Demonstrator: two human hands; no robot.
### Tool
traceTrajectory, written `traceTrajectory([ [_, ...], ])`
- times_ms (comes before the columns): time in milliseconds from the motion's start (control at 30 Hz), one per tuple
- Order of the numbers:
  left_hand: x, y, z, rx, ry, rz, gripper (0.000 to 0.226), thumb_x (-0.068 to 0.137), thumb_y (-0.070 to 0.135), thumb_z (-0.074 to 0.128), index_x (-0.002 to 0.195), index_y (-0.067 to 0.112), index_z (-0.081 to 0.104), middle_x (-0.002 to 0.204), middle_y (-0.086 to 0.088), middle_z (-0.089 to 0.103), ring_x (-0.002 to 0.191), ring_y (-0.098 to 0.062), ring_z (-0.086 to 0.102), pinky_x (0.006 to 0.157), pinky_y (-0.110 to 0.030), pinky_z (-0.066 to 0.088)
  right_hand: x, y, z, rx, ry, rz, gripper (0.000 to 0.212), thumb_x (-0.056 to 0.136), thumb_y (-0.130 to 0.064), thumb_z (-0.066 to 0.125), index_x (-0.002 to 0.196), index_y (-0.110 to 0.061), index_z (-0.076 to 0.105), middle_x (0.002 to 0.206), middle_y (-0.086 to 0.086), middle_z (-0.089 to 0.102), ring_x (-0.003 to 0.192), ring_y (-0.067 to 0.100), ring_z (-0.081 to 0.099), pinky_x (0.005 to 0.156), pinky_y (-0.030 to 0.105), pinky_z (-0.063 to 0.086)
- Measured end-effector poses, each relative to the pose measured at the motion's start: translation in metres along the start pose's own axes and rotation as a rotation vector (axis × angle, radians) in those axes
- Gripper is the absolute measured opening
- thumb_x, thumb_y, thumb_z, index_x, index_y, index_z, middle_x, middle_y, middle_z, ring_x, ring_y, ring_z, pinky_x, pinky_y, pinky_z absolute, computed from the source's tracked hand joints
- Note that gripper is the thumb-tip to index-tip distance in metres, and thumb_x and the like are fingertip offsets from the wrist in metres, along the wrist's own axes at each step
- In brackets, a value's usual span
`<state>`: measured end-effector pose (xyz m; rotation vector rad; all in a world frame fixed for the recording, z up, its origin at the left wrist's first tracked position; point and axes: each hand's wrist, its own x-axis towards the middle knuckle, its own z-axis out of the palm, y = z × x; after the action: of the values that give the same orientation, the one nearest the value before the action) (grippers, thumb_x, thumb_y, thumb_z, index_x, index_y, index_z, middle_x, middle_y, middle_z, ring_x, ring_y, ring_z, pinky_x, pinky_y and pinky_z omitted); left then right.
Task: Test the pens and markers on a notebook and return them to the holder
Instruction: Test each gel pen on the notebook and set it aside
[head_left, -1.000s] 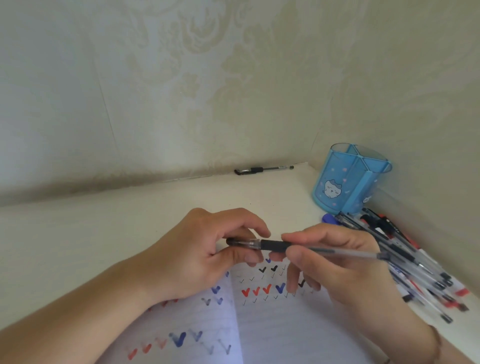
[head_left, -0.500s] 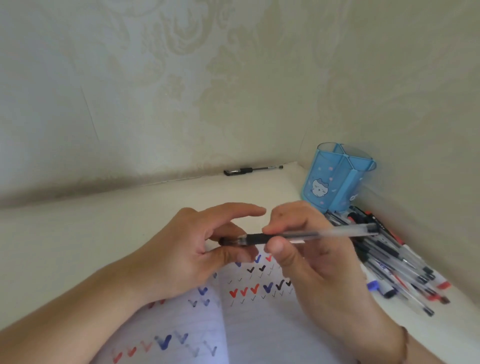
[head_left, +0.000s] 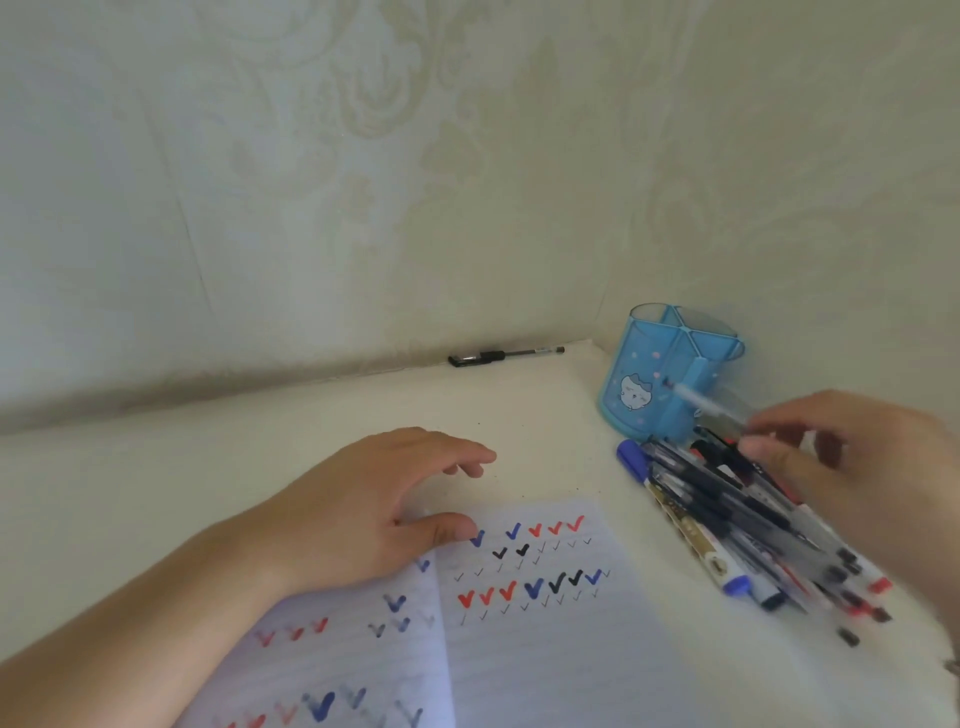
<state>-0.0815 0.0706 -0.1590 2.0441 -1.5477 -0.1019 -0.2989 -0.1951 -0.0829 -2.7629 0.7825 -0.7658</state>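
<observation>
An open notebook (head_left: 545, 639) with red, blue and black tick marks lies in front of me. My left hand (head_left: 374, 509) rests open on its upper left part, thumb on the page. My right hand (head_left: 852, 467) pinches a clear-barrelled pen (head_left: 706, 405), blurred, in front of the blue holder (head_left: 670, 374). The holder stands upright in the corner with a cat face on it, and I see no pens in its compartments. Under my right hand lies a pile of pens and markers (head_left: 737, 519).
One black pen (head_left: 504, 356) lies alone against the back wall. Walls close the desk at the back and on the right. A blue-capped marker (head_left: 680, 514) forms the left edge of the pile.
My left hand let go of the pen and dropped onto the notebook. My right hand carried the pen to the right, up to the holder above the pile.
</observation>
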Motion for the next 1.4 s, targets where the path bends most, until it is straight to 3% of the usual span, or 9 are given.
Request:
traceTrajectory([
  [233, 0.000, -0.003, 0.000, 0.006, -0.006, -0.010, 0.045, 0.084, 0.065, 0.047, 0.126, 0.047, 0.050, 0.117, 0.035, 0.054, 0.114, 0.014, 0.046, 0.098, -0.012, 0.037, 0.008, 0.011, 0.024, -0.130, -0.181, 0.094, 0.015, 0.082, -0.037, 0.070, 0.096, -0.033, 0.071, 0.079, -0.019, 0.059, 0.070, -0.005, 0.047, 0.057, 0.017, 0.034],
  [433, 0.000, -0.002, -0.002, 0.020, 0.005, 0.002, 0.034, 0.090, 0.049, 0.061, 0.123, 0.042, 0.056, 0.115, 0.033, 0.054, 0.114, 0.014, 0.045, 0.098, -0.011, 0.035, 0.009, -0.013, 0.028, 0.047, 0.071, 0.070, 0.009, 0.086, -0.025, 0.067, 0.094, -0.024, 0.070, 0.081, -0.016, 0.061, 0.073, 0.002, 0.052, 0.064, 0.023, 0.036],
  [533, 0.000, -0.001, -0.002, 0.016, 0.018, 0.015, 0.034, 0.090, 0.048, 0.061, 0.122, 0.040, 0.058, 0.115, 0.033, 0.054, 0.113, 0.013, 0.046, 0.098, -0.012, 0.035, 0.019, -0.048, 0.042, 0.085, 0.161, -0.150, 0.009, 0.084, -0.014, 0.069, 0.093, -0.016, 0.072, 0.085, -0.007, 0.065, 0.077, 0.012, 0.057, 0.074, 0.025, 0.041],
  [733, -0.001, -0.002, -0.003, 0.062, 0.034, 0.051, 0.036, 0.089, 0.051, 0.057, 0.122, 0.037, 0.059, 0.118, 0.026, 0.058, 0.112, 0.007, 0.048, 0.099, -0.015, 0.034, 0.086, -0.103, 0.115, -0.079, -0.284, -0.392, 0.043, 0.093, -0.009, 0.051, 0.136, -0.016, 0.049, 0.137, 0.002, 0.051, 0.126, 0.022, 0.045, 0.104, 0.029, 0.035],
  [867, -0.002, -0.002, -0.005, 0.079, 0.030, 0.057, 0.037, 0.089, 0.046, 0.061, 0.124, 0.034, 0.060, 0.120, 0.022, 0.059, 0.113, 0.002, 0.048, 0.100, -0.017, 0.032, 0.123, -0.109, 0.158, -0.247, -0.399, -0.344, 0.042, 0.086, 0.001, 0.046, 0.126, -0.010, 0.053, 0.120, 0.011, 0.058, 0.107, 0.027, 0.055, 0.091, 0.038, 0.048],
  [1067, 0.000, -0.001, -0.004, 0.162, 0.076, 0.109, 0.037, 0.090, 0.048, 0.058, 0.125, 0.035, 0.058, 0.123, 0.021, 0.058, 0.116, 0.000, 0.047, 0.100, -0.029, 0.040, 0.132, -0.098, 0.183, -0.325, -0.243, -0.385, 0.027, 0.090, -0.007, 0.050, 0.114, -0.014, 0.060, 0.112, 0.007, 0.055, 0.107, 0.027, 0.045, 0.079, 0.036, 0.045],
  [1233, 0.004, -0.004, -0.002, 0.206, 0.376, 0.050, 0.045, 0.089, 0.046, 0.057, 0.129, 0.025, 0.056, 0.137, 0.008, 0.050, 0.125, -0.014, 0.039, 0.107, -0.035, 0.036, 0.103, -0.118, 0.159, -0.323, -0.202, -0.580, 0.015, 0.093, -0.024, 0.050, 0.105, -0.024, 0.059, 0.102, -0.002, 0.061, 0.102, 0.024, 0.049, 0.070, 0.031, 0.025],
  [1333, 0.003, -0.001, -0.009, 0.165, 0.523, -0.080, 0.052, 0.091, 0.054, 0.048, 0.132, 0.021, 0.053, 0.142, 0.004, 0.042, 0.130, -0.018, 0.030, 0.111, -0.027, 0.024, 0.065, -0.131, 0.124, -0.220, -0.087, -0.687, 0.011, 0.084, -0.021, 0.064, 0.093, -0.023, 0.061, 0.083, -0.004, 0.063, 0.079, 0.025, 0.059, 0.065, 0.032, 0.034],
  [1400, 0.002, 0.001, -0.012, 0.141, 0.463, -0.112, 0.051, 0.094, 0.058, 0.038, 0.127, 0.023, 0.056, 0.132, 0.010, 0.050, 0.126, -0.012, 0.036, 0.107, -0.025, 0.029, 0.034, -0.132, 0.098, -0.129, -0.045, -0.714, 0.013, 0.080, -0.022, 0.068, 0.091, -0.024, 0.063, 0.080, -0.007, 0.062, 0.069, 0.021, 0.058, 0.057, 0.030, 0.041],
])
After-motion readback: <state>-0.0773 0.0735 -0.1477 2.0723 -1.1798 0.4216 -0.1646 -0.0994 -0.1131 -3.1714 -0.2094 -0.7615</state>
